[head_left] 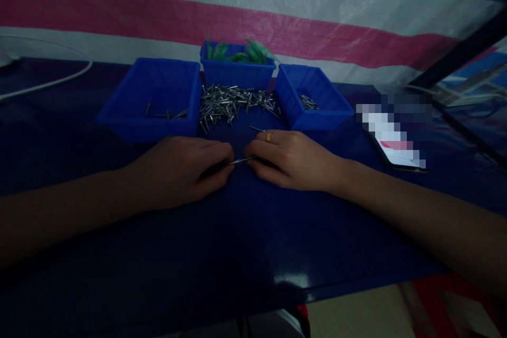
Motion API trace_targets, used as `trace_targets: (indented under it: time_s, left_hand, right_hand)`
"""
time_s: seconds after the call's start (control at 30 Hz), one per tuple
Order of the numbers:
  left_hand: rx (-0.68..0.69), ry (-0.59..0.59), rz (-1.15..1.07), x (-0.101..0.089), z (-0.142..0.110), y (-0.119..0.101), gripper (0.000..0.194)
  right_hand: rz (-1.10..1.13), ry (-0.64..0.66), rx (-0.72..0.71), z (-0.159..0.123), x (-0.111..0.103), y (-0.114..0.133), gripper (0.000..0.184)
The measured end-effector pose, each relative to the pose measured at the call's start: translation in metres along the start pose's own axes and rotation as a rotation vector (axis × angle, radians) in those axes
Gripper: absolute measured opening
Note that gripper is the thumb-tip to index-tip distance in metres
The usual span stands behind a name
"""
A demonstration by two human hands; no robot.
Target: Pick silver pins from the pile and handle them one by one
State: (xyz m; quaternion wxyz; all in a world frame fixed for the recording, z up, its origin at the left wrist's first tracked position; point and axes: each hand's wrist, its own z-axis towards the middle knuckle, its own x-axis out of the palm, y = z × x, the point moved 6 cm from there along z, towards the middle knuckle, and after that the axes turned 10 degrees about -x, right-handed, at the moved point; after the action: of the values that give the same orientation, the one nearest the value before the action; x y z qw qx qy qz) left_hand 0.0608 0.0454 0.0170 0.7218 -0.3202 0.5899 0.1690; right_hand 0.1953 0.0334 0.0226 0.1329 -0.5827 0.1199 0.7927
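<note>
A thin silver blind rivet (238, 161) spans the small gap between my two hands, low over the blue table. My left hand (190, 169) pinches its left end between thumb and forefinger. The thumb and forefinger of my right hand (291, 158), which wears a gold ring, are closed on its other end. Just beyond my right fingers a second rivet (255, 128) sticks out; whether they touch it I cannot tell. A loose heap of similar rivets (225, 103) lies on the table behind my hands.
A blue bin (158, 127) on the left holds a few rivets, and a right-hand blue bin (328, 116) holds several. The back bin (237, 71) contains green plastic bags. A phone (392, 142) lies right. Striped sheeting (158, 13) hangs behind the table.
</note>
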Motion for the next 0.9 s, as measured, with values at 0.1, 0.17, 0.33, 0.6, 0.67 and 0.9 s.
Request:
trace_targets:
  time_s: [0.1, 0.17, 0.33, 0.6, 0.67, 0.9]
  left_hand:
    - [0.006, -0.006, -0.004, -0.0009, 0.0000, -0.0010, 0.021]
    - [0.008, -0.010, -0.004, -0.0011, 0.0000, -0.0011, 0.022]
    - [0.005, -0.012, 0.011, 0.0000, -0.0007, 0.0001, 0.025]
    - [0.002, -0.085, 0.053, -0.0034, -0.0025, -0.0008, 0.032]
    - [0.012, -0.099, 0.048, -0.0045, -0.0029, -0.0016, 0.033]
    - [0.005, -0.092, 0.030, -0.0050, -0.0029, -0.0021, 0.036]
  right_hand:
    - [-0.005, -0.001, -0.005, -0.0001, -0.0005, 0.0006, 0.025]
    - [-0.008, -0.001, -0.006, -0.0004, -0.0005, 0.0007, 0.026]
    - [-0.016, 0.001, -0.009, -0.0002, -0.0002, 0.0005, 0.027]
    - [-0.098, -0.063, -0.093, -0.0002, -0.0034, 0.0053, 0.035]
    - [-0.115, -0.083, -0.099, -0.0004, -0.0046, 0.0062, 0.035]
    - [-0.139, -0.082, -0.088, -0.0008, -0.0058, 0.0070, 0.040]
